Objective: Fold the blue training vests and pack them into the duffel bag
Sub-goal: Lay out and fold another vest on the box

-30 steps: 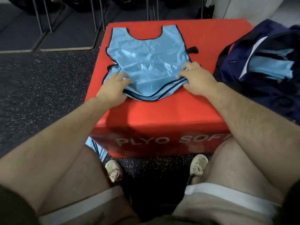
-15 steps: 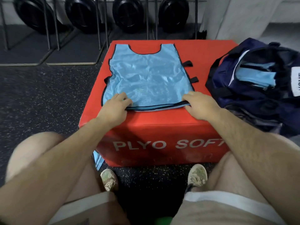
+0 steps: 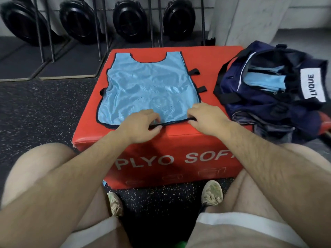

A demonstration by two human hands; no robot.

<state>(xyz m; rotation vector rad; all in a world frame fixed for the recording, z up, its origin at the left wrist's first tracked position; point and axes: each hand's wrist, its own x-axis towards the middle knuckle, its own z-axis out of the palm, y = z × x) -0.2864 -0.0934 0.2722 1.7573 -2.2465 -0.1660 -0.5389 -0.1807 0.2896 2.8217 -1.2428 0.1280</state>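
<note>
A light blue training vest (image 3: 148,88) with dark trim lies flat on the red plyo box (image 3: 179,138), neck hole away from me. My left hand (image 3: 139,125) and my right hand (image 3: 207,117) both pinch its near hem, close together near the middle. To the right of the box sits the open navy duffel bag (image 3: 268,108), with folded blue vests (image 3: 263,81) inside.
Black weight plates (image 3: 129,22) stand in a metal rack along the back wall. Speckled rubber floor (image 3: 35,108) lies to the left. More blue fabric (image 3: 104,183) peeks out at the box's lower left corner, above my shoes. My knees flank the box.
The vest was pulled smooth and flat toward me. Both hands slid inward along the near hem from its corners toward the middle. The camera tilted up.
</note>
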